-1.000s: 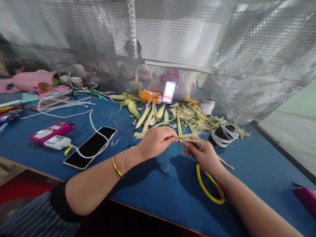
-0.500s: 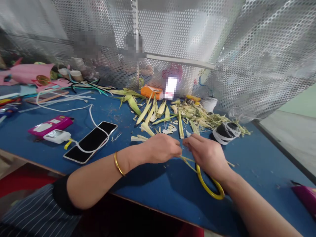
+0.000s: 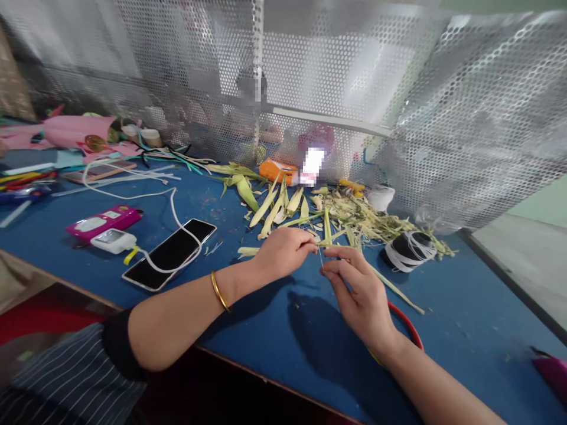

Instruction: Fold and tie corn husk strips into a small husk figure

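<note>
My left hand (image 3: 287, 251), a gold bangle on its wrist, is closed in a pinch at a narrow pale-green corn husk strip (image 3: 334, 237). A thin white thread (image 3: 322, 260) runs down from those fingertips to my right hand (image 3: 359, 289), whose thumb and forefinger pinch it. The two hands are close but apart, just above the blue table (image 3: 266, 330). Another long husk strip (image 3: 396, 290) sticks out to the right past my right hand. Under my right wrist shows a red curved loop (image 3: 406, 321), mostly hidden. A dark spool wound with white thread (image 3: 408, 252) stands to the right.
Corn husks (image 3: 266, 208) and a heap of shreds (image 3: 367, 215) lie at the back before a perforated metal screen (image 3: 319, 65). To the left are a phone (image 3: 166, 260), a white cable (image 3: 172, 206) and a magenta device (image 3: 104, 223). A magenta object (image 3: 551, 372) lies far right.
My right hand has turned and lowered slightly, its fingers now stretching the thread below my left fingertips. The curved loop beneath it has shifted right and now shows red rather than yellow.
</note>
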The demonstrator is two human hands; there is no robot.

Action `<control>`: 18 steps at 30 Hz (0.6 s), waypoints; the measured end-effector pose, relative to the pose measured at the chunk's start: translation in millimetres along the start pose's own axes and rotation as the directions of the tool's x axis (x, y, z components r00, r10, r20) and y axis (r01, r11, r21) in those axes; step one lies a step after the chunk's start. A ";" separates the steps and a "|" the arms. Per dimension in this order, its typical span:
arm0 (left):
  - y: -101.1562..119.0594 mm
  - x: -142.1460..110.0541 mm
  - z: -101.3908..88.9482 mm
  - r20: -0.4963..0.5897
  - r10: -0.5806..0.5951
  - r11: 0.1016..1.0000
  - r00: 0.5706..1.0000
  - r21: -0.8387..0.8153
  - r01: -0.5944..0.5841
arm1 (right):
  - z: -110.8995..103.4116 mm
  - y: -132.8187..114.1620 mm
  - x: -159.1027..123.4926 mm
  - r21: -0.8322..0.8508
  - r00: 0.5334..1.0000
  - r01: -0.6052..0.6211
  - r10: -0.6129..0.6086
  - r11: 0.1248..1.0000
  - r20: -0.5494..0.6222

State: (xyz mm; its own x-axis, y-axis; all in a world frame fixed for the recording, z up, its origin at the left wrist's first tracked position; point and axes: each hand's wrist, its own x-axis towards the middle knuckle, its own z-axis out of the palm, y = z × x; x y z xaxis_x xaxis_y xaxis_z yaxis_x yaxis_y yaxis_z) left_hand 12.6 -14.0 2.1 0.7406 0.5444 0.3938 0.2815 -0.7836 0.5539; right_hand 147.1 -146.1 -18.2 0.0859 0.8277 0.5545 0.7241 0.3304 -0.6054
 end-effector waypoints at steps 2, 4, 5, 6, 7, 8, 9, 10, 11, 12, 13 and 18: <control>1.5 -1.3 2.8 0.038 0.014 1.000 0.999 -0.013 -0.013 | -0.9 -1.3 1.1 0.090 0.998 0.027 -0.032 0.996 0.052; 3.3 -2.1 4.7 0.047 0.012 0.999 0.999 -0.036 -0.010 | -0.9 -0.9 2.9 0.181 0.994 0.001 -0.020 0.984 0.105; 4.1 -2.3 5.1 0.040 0.004 0.999 0.999 -0.044 -0.002 | -0.5 -0.7 3.3 0.187 0.994 -0.003 -0.018 0.982 0.112; 4.6 -2.3 5.2 0.030 -0.005 0.999 1.000 -0.049 0.007 | 0.2 -0.9 3.3 0.165 0.993 0.009 -0.028 0.986 0.113; 5.0 -2.2 5.0 0.022 -0.015 0.998 1.000 -0.054 0.016 | 0.8 -1.3 2.7 0.123 0.991 0.035 -0.050 0.992 0.121; 5.0 -2.0 4.7 0.018 -0.021 0.998 1.000 -0.057 0.022 | 1.4 -2.1 1.8 0.074 0.988 0.064 -0.074 0.995 0.137; 4.9 -1.9 4.2 0.015 -0.022 0.998 1.000 -0.057 0.022 | 1.8 -3.1 0.7 0.027 0.983 0.093 -0.097 0.995 0.156; 4.6 -1.9 3.8 0.015 -0.019 0.998 1.000 -0.055 0.019 | 1.8 -4.1 -0.5 -0.010 0.979 0.120 -0.117 0.993 0.169; 4.3 -1.9 3.5 0.014 -0.015 0.999 1.000 -0.048 0.015 | 1.7 -5.1 -1.5 -0.036 0.976 0.140 -0.132 0.990 0.174; 3.9 -2.0 3.3 0.010 -0.012 0.999 1.000 -0.036 0.012 | 1.4 -5.8 -2.2 -0.052 0.975 0.153 -0.142 0.987 0.171; 3.6 -2.2 3.3 0.004 -0.008 1.000 1.000 -0.022 0.008 | 1.1 -6.4 -2.7 -0.061 0.974 0.163 -0.151 0.985 0.167; 3.8 -5.1 5.6 -0.014 0.062 0.994 0.998 0.086 -0.061 | 2.4 -9.1 -2.5 -0.089 0.962 0.202 -0.181 0.975 0.203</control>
State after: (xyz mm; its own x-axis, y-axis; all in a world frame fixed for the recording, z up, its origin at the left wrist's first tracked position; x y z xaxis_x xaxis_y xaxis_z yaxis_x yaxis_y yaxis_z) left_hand 13.3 -21.5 -1.9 0.7484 0.4985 0.4376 0.2874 -0.8383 0.4633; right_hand 138.6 -150.2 -15.5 -0.1877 0.8287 0.5273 0.7843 0.4496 -0.4274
